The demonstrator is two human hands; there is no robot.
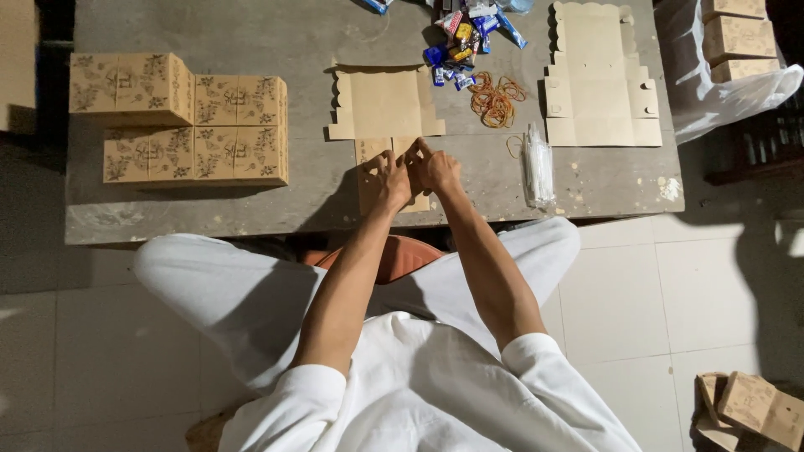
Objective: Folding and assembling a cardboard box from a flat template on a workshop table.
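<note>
A flat, unfolded brown cardboard box blank (pixel 383 105) lies on the grey table (pixel 276 33) in front of me. My left hand (pixel 390 178) and my right hand (pixel 435 170) press side by side on its near flap, fingers pinching the card at the fold. Both forearms reach out from my lap over the table's front edge. The lower part of the flap is hidden under my hands.
Several folded patterned brown boxes (pixel 188 117) are stacked at the left. A second flat blank (pixel 599 79) lies at the right, with a clear plastic packet (pixel 538 165), rubber bands (pixel 496 99) and small wrapped items (pixel 465 38) nearby. More boxes sit on the floor (pixel 758 406).
</note>
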